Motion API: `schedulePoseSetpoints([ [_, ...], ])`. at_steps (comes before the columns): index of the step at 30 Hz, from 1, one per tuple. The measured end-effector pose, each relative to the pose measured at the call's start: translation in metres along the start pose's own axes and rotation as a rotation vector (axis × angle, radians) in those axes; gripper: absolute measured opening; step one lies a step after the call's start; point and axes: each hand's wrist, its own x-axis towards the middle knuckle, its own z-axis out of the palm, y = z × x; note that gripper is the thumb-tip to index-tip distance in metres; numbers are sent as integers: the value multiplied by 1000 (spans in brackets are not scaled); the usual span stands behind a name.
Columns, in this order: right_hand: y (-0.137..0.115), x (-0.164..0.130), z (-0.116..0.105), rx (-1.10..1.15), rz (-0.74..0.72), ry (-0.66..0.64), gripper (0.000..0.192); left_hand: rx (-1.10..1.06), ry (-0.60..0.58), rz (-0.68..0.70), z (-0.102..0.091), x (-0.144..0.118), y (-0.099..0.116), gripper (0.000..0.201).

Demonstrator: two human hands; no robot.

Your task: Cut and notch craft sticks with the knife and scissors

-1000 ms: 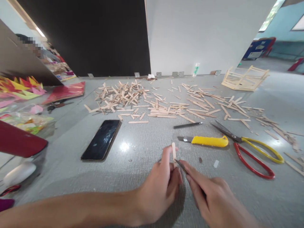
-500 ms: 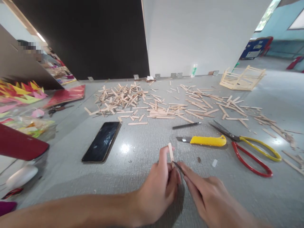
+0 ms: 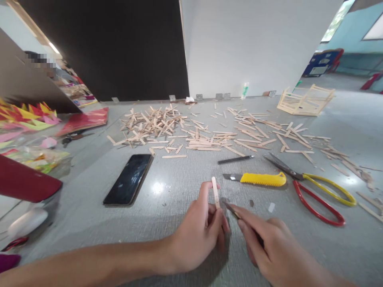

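My left hand [image 3: 199,231] is closed around the lower end of a wooden popsicle stick [image 3: 215,192], which points up with a small mark near its middle. In my right hand [image 3: 269,245] is a knife with a thin pointed blade [image 3: 229,208]; its handle is mostly hidden by the fingers. The blade tip is just to the right of the stick, apart from it. Beyond the hands lie a yellow box cutter [image 3: 260,179] with its blade out, a slim dark pen-like tool [image 3: 235,159], and scissors [image 3: 302,176] with one red and one yellow handle.
Popsicle sticks lie in a heap [image 3: 155,123] and scattered across the table. A phone [image 3: 128,179] is to the left, near a red cylinder [image 3: 28,179] and a white mouse [image 3: 28,222]. A stick frame [image 3: 305,101] and a glue tube [image 3: 244,91] stand by the upright boards.
My right hand has drawn the knife back to the right, so its blade no longer meets the stick. The left hand keeps its hold, with the stick slightly raised.
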Motion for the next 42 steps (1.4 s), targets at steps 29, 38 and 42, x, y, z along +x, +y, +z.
schedulePoseSetpoints([
  [29,1,3,2,43,45,-85,48,-20,-9,33,1,0,-7,23],
  [38,1,3,1,0,-7,-32,47,-38,-4,46,2,0,-3,26],
  [42,1,2,0,2,-4,-56,47,-47,1,53,2,0,-3,26],
])
